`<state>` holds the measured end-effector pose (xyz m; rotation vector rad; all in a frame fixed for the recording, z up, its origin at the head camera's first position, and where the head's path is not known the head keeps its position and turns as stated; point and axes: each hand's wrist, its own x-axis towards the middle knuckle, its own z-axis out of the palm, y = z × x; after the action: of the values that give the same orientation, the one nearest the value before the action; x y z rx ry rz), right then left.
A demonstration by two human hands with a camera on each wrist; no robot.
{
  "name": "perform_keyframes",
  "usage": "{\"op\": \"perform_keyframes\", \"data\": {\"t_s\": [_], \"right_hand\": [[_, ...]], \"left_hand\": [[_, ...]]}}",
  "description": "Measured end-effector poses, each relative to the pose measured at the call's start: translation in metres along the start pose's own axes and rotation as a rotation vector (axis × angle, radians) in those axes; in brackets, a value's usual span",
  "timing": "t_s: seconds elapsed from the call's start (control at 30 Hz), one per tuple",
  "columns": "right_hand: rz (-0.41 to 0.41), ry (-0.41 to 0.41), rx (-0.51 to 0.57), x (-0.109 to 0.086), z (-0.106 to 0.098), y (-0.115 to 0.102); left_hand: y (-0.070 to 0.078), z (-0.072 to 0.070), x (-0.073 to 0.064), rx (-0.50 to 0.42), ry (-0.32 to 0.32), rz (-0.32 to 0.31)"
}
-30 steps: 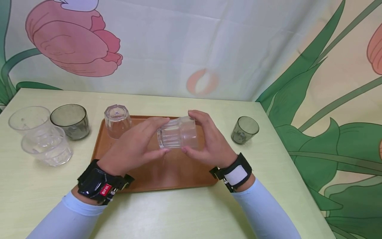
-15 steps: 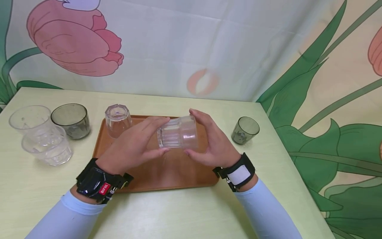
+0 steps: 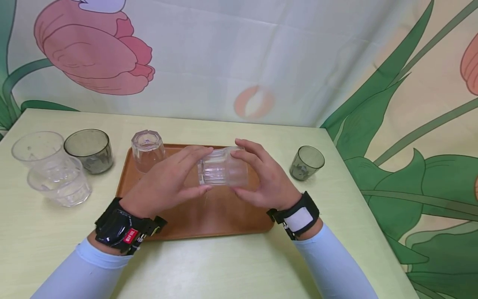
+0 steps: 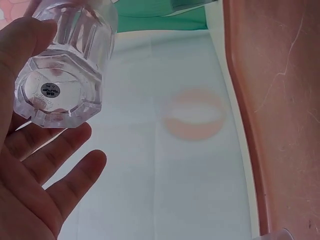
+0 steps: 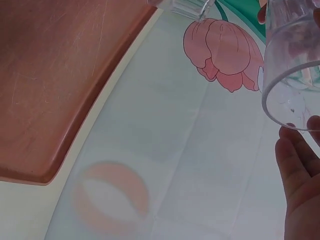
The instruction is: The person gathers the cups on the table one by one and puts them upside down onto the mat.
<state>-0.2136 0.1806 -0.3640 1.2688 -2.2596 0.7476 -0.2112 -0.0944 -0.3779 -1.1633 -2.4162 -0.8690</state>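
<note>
A clear faceted tumbler (image 3: 218,170) lies sideways in the air above the brown tray (image 3: 209,216). Its base points left and its mouth right. My left hand (image 3: 164,182) holds the base end between thumb and fingers; a round label shows on the tumbler's bottom (image 4: 50,90) in the left wrist view. At the mouth end, my right hand (image 3: 267,178) grips the wall with thumb below and fingers above. The right wrist view shows the tumbler's open rim (image 5: 280,112) close to the fingertips (image 5: 287,137). Another clear tumbler (image 3: 147,151) stands upside down on the tray's back left corner.
Two clear cups (image 3: 59,182) stand at the table's left, overlapping in view. Beside them is a wide smoky-grey glass (image 3: 89,153). A small smoky glass (image 3: 306,164) stands right of the tray. A flower-printed curtain (image 3: 209,62) hangs behind the table.
My right hand's fingers have shifted on the tumbler's mouth end, and one more now lies over its upper side. The left hand and the tumbler have stayed almost in place.
</note>
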Motion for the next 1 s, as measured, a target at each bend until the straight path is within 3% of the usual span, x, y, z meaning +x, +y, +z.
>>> {"op": "perform_keyframes", "data": {"t_s": [0.5,0.83,1.0], "right_hand": [[0.018,0.003,-0.095,-0.003,0.0044,0.0002],[0.027,0.012,-0.067,-0.0041,0.007,0.0031],[0.036,0.022,-0.047,-0.0035,0.0069,0.0031]], "left_hand": [[0.003,-0.0016,0.0006,-0.036,0.002,-0.008],[0.0048,-0.0033,0.0011,-0.066,0.002,-0.009],[0.009,-0.0043,0.0006,-0.068,0.0,-0.049]]}}
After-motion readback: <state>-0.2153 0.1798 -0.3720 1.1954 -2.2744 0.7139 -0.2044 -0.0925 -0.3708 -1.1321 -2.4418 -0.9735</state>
